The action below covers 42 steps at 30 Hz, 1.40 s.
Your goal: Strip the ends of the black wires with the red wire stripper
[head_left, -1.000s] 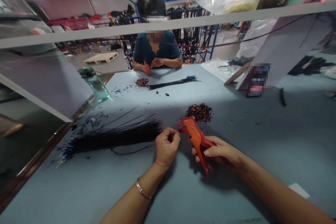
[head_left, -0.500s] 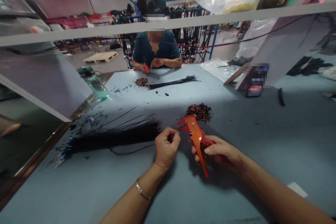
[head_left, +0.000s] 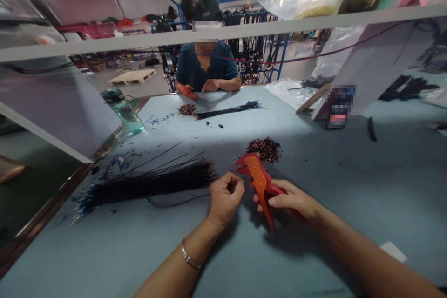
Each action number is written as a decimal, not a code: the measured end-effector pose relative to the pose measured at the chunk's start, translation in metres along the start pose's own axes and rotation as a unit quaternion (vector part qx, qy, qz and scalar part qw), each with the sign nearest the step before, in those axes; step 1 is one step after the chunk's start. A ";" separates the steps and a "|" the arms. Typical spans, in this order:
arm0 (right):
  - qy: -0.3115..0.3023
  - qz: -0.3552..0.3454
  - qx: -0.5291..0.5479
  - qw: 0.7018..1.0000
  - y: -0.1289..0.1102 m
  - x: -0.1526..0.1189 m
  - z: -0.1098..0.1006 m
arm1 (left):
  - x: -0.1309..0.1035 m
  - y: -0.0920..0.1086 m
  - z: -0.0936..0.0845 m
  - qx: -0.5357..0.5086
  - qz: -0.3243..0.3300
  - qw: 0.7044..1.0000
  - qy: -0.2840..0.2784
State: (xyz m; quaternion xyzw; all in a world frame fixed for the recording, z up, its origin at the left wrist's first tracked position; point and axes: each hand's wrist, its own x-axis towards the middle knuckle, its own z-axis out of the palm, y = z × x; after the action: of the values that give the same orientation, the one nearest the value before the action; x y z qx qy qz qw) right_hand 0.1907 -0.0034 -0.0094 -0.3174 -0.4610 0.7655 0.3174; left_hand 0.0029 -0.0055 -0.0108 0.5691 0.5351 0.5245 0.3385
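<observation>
My right hand (head_left: 286, 202) is wrapped round the handles of an orange and red wire stripper (head_left: 259, 177), whose jaws point left. Just left of those jaws, my left hand (head_left: 226, 195) is closed in a pinch; a thin black wire trails from it to the left, though what sits at the fingertips is too small to make out. A thick bundle of black wires (head_left: 157, 180) with blue and silver ends lies beside my left hand. Behind the tool rests a heap of small black and copper-coloured scraps (head_left: 267, 148).
Across the table (head_left: 314, 242) sits a person (head_left: 207, 67) with a red tool, a smaller wire bundle (head_left: 226, 111) and a scrap pile. A bottle (head_left: 129, 116) stands at left. A phone-like object (head_left: 339, 107) leans at right. A white bar crosses above.
My left hand has shifted slightly right and the wire stripper has tilted a little, its handles closer together. The other person's red tool has moved to the left.
</observation>
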 end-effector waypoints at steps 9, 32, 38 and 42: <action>0.009 -0.064 -0.206 0.976 -0.012 -0.006 0.006 | -0.002 -0.003 0.003 -0.037 -0.021 0.999 -0.031; 0.143 -0.354 -0.647 0.660 0.003 -0.006 0.011 | -0.003 -0.007 -0.001 -0.157 -0.054 0.983 -0.078; 0.133 -0.349 -0.635 0.676 0.002 -0.005 0.009 | -0.001 -0.006 -0.002 -0.171 -0.056 0.979 -0.099; 0.131 -0.332 -0.633 0.687 0.002 -0.004 0.009 | -0.001 -0.004 -0.003 -0.173 -0.057 0.976 -0.118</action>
State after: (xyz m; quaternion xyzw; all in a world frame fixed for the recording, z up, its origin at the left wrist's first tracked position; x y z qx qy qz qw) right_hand 0.1856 -0.0121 -0.0074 -0.3659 -0.8652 0.0872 0.3315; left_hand -0.0009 -0.0061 -0.0138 0.5282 0.4241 0.5184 0.5219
